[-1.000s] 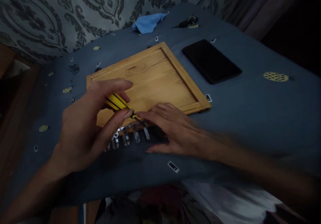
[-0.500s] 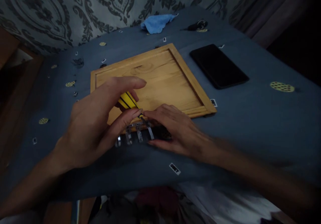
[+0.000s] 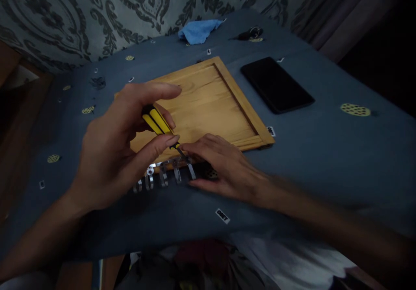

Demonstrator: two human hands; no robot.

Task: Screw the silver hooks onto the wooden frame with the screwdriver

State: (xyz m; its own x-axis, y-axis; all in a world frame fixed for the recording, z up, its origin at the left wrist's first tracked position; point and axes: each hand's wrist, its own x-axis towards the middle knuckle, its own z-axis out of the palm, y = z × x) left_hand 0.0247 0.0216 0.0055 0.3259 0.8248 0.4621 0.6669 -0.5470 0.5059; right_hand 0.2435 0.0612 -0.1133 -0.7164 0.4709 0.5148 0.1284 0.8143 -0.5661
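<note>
My left hand (image 3: 113, 151) grips a yellow and black screwdriver (image 3: 158, 123) between thumb and fingers, its tip pointing down at the near edge of a wooden board (image 3: 208, 103). A metal rack of hooks (image 3: 164, 175) lies along that edge, on the blue cloth. My right hand (image 3: 227, 166) rests flat beside the tip, fingers pressed on the right end of the hook rack. What lies under its fingertips is hidden.
A black phone (image 3: 276, 84) lies right of the board. A crumpled blue cloth (image 3: 198, 30) and a dark small tool (image 3: 248, 33) sit at the far end. The blue patterned bedcover (image 3: 325, 151) carries small tags and round yellow marks. A patterned fabric hangs behind.
The screwdriver handle has shifted and turned a little in my left hand, and more of it shows now. My right hand stays on the hook rack. The view moved slightly.
</note>
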